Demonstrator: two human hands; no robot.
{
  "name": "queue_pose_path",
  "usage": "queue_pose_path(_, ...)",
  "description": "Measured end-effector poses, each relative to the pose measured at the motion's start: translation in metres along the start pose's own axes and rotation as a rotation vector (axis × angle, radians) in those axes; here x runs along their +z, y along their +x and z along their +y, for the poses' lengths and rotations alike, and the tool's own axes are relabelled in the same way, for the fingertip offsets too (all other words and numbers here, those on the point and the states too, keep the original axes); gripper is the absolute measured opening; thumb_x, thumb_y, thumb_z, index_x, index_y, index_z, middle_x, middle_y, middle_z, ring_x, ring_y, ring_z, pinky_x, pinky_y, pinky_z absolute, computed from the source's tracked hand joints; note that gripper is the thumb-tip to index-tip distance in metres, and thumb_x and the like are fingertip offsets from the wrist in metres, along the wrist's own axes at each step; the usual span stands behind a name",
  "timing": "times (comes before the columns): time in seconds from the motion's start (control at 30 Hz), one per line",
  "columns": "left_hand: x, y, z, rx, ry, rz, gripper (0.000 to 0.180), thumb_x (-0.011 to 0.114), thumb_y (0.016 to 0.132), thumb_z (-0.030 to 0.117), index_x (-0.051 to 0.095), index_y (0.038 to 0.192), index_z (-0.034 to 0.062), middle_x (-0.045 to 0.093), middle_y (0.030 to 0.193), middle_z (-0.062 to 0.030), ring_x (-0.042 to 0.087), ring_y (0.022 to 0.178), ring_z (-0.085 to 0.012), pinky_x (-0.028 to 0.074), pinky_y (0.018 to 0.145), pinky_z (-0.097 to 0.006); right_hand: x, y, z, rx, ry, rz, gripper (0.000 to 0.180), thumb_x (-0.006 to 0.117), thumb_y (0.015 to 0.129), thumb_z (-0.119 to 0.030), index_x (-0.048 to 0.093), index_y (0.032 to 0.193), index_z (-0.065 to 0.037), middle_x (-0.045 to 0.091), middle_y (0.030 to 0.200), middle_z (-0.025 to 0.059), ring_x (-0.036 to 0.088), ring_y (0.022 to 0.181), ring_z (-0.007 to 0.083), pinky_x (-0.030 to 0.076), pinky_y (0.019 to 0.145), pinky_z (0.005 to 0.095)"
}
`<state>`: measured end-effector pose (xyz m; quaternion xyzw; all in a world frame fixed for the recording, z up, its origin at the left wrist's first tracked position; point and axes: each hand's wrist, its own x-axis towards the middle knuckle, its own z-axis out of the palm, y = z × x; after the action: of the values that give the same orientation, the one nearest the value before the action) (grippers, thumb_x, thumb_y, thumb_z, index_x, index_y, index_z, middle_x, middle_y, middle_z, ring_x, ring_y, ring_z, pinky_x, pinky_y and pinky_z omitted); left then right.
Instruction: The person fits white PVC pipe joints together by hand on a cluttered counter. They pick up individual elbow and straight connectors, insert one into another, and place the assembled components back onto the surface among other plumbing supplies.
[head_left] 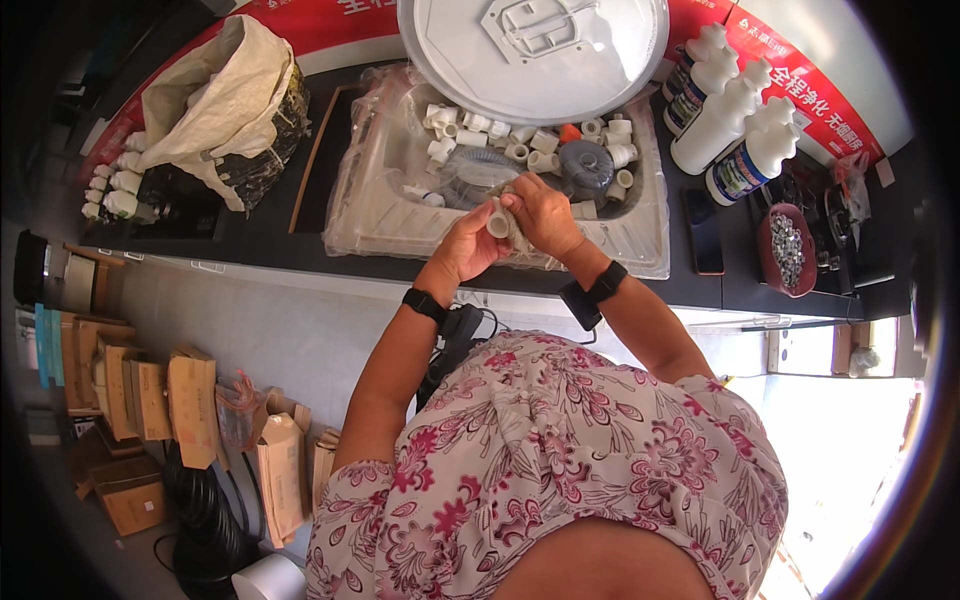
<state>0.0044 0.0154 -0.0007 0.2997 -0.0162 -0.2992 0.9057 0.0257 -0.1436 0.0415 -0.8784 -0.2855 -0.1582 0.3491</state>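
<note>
Over the front edge of a plastic-wrapped sink [380, 215], my left hand [468, 245] is closed around a white plastic pipe fitting [498, 224], its open end facing up toward me. My right hand [543, 213] is closed against the fitting's other side, fingers bent. Beneath those fingers hangs a pale crumpled cloth [520, 240], partly hidden by the hand. Many white pipe fittings [543, 162] lie in the basin behind my hands. Among them are a clear coiled hose [475, 172], a dark grey coil [586, 168] and an orange piece [570, 132].
A large round whitish lid [535, 65] leans behind the sink. At left stand a woven sack [225, 105] and white fittings [122, 180]. White bottles [715, 125], a phone [704, 232] and a reddish bowl of metal parts [787, 250] are at right. Cardboard boxes [190, 405] stand on the floor.
</note>
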Motion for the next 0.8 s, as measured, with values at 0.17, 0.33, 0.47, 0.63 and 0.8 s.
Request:
queue_pose_path(0.17, -0.004, 0.001, 0.000, 0.007, 0.045, -0.050, 0.031, 0.053, 0.083, 0.036, 0.051, 0.100, 0.0100, 0.056, 0.088, -0.0008, 0.053, 0.070, -0.0134, 0.044, 0.061, -0.026, 0.003, 0.003, 0.009, 0.048, 0.437, -0.026, 0.025, 0.055, 0.081, -0.027, 0.054, 0.092, -0.005, 0.053, 0.086, 0.0126, 0.054, 0.081, 0.0323, 0.045, 0.066, 0.0366)
queue_pose_path(0.33, 0.014, -0.003, -0.001, 0.079, 0.098, 0.068, 0.030, 0.056, 0.082, 0.035, 0.049, 0.098, 0.0113, 0.055, 0.087, 0.0009, 0.052, 0.068, -0.0106, 0.044, 0.061, -0.027, -0.020, 0.003, 0.000, -0.042, 0.354, -0.095, 0.026, 0.056, 0.080, -0.027, 0.054, 0.094, -0.006, 0.053, 0.088, 0.0131, 0.054, 0.082, 0.0327, 0.044, 0.068, 0.0367)
queue_pose_path(0.47, 0.012, -0.001, 0.000, 0.078, 0.132, 0.085, 0.029, 0.057, 0.081, 0.035, 0.048, 0.096, 0.0119, 0.054, 0.087, 0.0020, 0.052, 0.070, -0.0100, 0.045, 0.061, -0.027, -0.018, 0.002, -0.003, -0.018, 0.210, -0.116, 0.022, 0.056, 0.079, -0.025, 0.053, 0.087, -0.005, 0.053, 0.086, 0.0124, 0.053, 0.077, 0.0334, 0.044, 0.064, 0.0374)
queue_pose_path(0.63, 0.009, -0.003, 0.004, 0.029, 0.120, -0.075, 0.033, 0.059, 0.081, 0.031, 0.048, 0.104, 0.0106, 0.056, 0.095, 0.0009, 0.055, 0.083, -0.0109, 0.046, 0.067, -0.029, -0.007, -0.004, -0.002, 0.058, 0.201, -0.029, 0.019, 0.056, 0.080, -0.021, 0.052, 0.085, -0.003, 0.051, 0.080, 0.0132, 0.052, 0.073, 0.0318, 0.043, 0.063, 0.0350)
queue_pose_path(0.8, 0.010, -0.001, -0.002, 0.079, 0.111, -0.014, 0.031, 0.059, 0.081, 0.024, 0.049, 0.105, 0.0076, 0.056, 0.098, -0.0025, 0.055, 0.087, -0.0141, 0.046, 0.075, -0.031, -0.011, -0.009, 0.001, 0.210, 0.517, -0.064, 0.023, 0.056, 0.080, -0.024, 0.054, 0.088, -0.003, 0.053, 0.084, 0.0134, 0.054, 0.079, 0.0340, 0.044, 0.068, 0.0356)
